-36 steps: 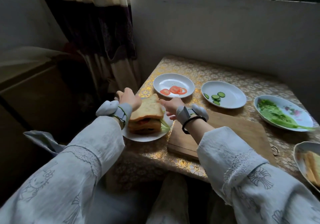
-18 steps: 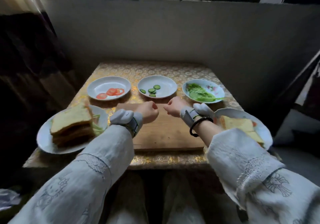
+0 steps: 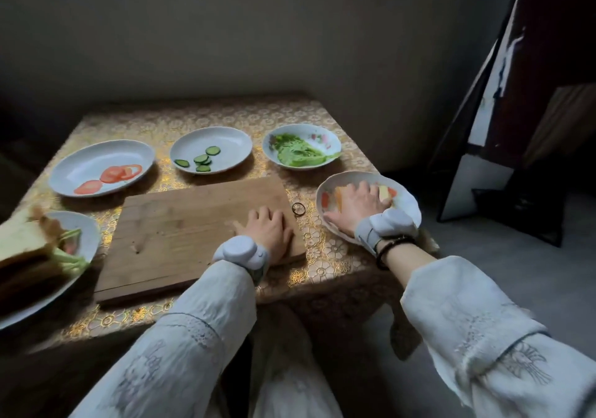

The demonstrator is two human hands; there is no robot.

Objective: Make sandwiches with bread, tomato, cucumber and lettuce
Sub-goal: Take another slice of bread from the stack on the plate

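L hand (image 3: 267, 231) flat on cutting board (image 3: 180, 224), R hand (image 3: 356, 204) on bread plate (image 3: 406, 204)

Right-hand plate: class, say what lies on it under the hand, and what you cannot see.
On the plate, the right hand lies flat over bread, with red pieces showing beside it. The hand covers the middle, so the number of slices is hidden.

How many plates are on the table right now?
5: tomato plate far left, cucumber plate middle, lettuce plate right, bread plate under the right hand, sandwich plate at the left edge, partly cut off.
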